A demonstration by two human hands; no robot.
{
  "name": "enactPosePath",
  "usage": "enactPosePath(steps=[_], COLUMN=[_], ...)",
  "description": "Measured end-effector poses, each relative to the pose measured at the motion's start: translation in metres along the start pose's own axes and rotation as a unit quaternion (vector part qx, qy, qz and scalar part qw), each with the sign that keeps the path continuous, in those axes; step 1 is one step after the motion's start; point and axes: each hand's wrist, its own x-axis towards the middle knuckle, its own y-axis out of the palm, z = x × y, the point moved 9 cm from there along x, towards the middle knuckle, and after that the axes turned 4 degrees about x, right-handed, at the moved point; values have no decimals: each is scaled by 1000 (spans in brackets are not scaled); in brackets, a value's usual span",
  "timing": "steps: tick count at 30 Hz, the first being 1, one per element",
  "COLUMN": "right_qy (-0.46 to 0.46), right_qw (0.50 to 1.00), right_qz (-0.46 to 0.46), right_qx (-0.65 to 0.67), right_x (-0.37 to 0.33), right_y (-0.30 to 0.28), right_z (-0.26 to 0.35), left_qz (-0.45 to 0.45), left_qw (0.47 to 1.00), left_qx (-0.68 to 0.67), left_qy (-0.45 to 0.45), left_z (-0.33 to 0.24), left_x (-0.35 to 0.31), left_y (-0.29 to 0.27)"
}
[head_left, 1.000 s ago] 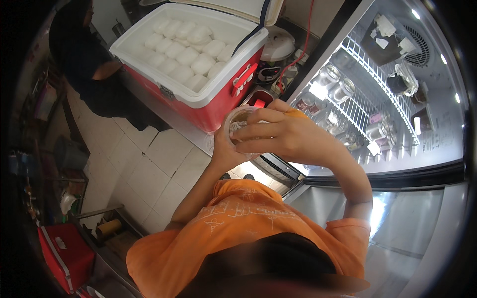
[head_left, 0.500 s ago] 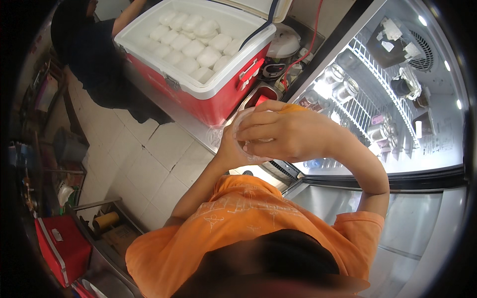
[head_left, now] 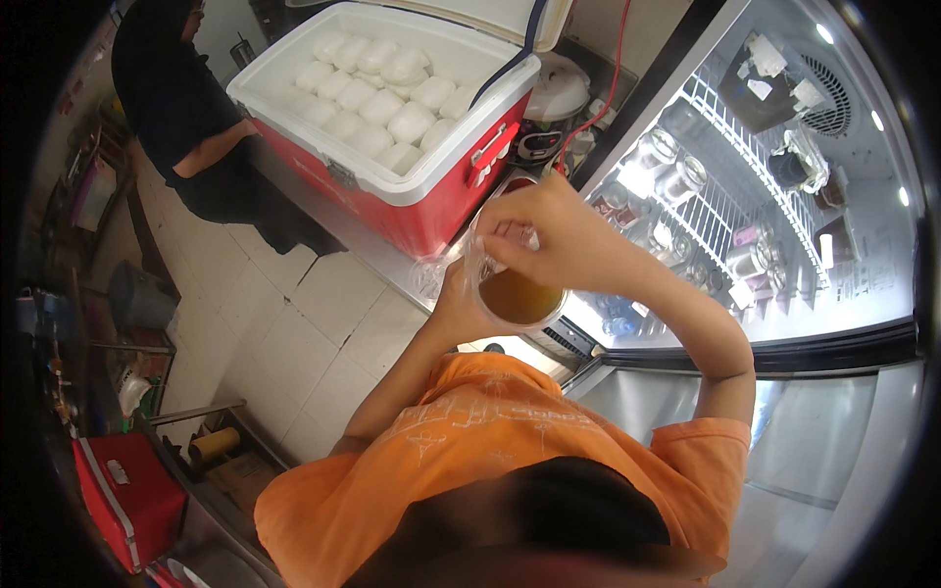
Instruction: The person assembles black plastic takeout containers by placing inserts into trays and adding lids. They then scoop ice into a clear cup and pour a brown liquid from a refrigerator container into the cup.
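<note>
My left hand is wrapped round a clear plastic cup, in front of my chest. An amber-brown drink shows through its mouth. Over the far side of the rim, my right hand has its fingers curled and pressed together. A shiny bit of clear plastic shows beside those fingers; whether it is a lid or part of the cup I cannot make out.
A red cooler, its lid raised, holds rows of white wrapped packs. On the right stands an open, lit fridge with jars on wire racks. A person in black is at far left. A rice cooker sits behind the cooler.
My right hand has lifted from lying flat across the cup's mouth to curled fingers at its far rim, exposing the drink. The other person's arm has come down beside the cooler.
</note>
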Motion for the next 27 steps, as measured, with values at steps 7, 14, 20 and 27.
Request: enactPosePath(steps=[7,14,20,27], right_qy=[75,264,237,259], right_qw=[992,916,861,939], right_qz=[-101,37,30,-128], right_qx=[21,300,450,187], right_x=[12,-12,-42,-85], right_y=[-39,36,112,193], right_z=[-48,-122,-192,-280], left_qz=[-8,-67,-113,-229], left_qw=[992,985,993,960], left_qx=[-127,-157,19,94], left_qy=[-25,-32,-35,-133], left_z=[19,26,36,61], left_x=[-8,-31,-67,-119], left_y=[2,-14,-56,-110])
